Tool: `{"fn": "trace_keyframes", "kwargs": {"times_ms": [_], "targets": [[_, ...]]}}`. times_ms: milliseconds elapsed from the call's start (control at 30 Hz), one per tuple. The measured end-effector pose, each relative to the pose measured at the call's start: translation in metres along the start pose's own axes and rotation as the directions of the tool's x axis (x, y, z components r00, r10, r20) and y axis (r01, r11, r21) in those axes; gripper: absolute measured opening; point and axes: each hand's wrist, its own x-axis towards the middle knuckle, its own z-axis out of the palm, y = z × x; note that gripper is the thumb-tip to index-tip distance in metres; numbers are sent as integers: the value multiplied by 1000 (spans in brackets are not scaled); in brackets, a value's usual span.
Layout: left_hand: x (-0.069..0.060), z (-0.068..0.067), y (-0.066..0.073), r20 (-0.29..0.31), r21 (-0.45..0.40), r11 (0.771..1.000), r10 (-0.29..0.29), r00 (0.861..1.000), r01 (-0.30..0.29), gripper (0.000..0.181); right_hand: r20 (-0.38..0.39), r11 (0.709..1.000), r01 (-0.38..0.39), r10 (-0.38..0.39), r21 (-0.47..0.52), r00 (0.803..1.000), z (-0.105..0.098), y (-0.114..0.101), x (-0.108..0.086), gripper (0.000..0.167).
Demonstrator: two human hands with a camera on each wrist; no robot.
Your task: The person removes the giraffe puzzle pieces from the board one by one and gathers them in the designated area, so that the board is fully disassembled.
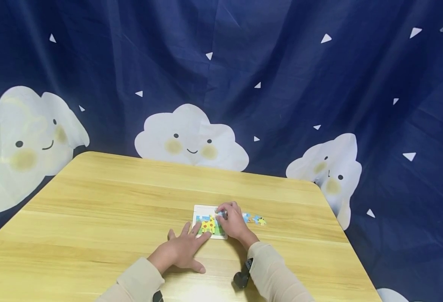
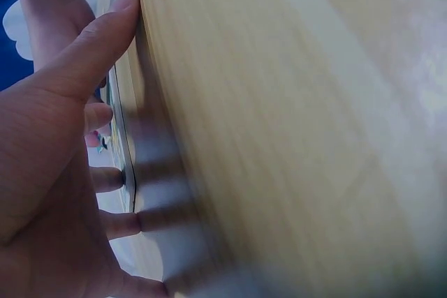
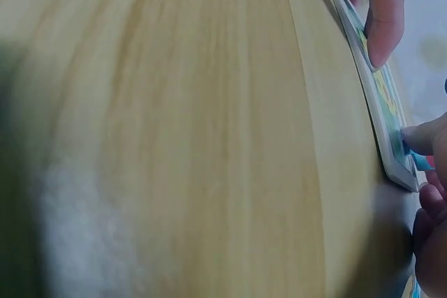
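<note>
On one table point(image 1: 111, 201), two grips point(image 1: 185, 250) point(image 1: 233, 222), one puzzle point(image 1: 208, 226)

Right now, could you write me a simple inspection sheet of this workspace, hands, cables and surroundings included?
Surface: wooden table, pale with visible grain.
Job's things: framed giraffe puzzle, white showing near its top; loose pieces to its right.
Clutter: nothing seen.
Grippers: human hands; left hand spread, touching the puzzle; right hand pinching a bluish piece.
Cables: nothing seen.
Surroundings: dark blue backdrop with smiling clouds.
</note>
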Motion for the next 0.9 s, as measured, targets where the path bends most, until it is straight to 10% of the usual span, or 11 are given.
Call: {"fn": "trace_keyframes", "kwargs": {"times_ms": [500,900], "targets": [[-1,1,0,-4,-8,1000,-6,1000,6,99,-129,999,3,1,35,992,-3,6,-2,18],[-2,-1,2,-5,-18,1000,-5,1000,5,99,-242,998,-16,29,58,970,-51,33,-18,22]]}}
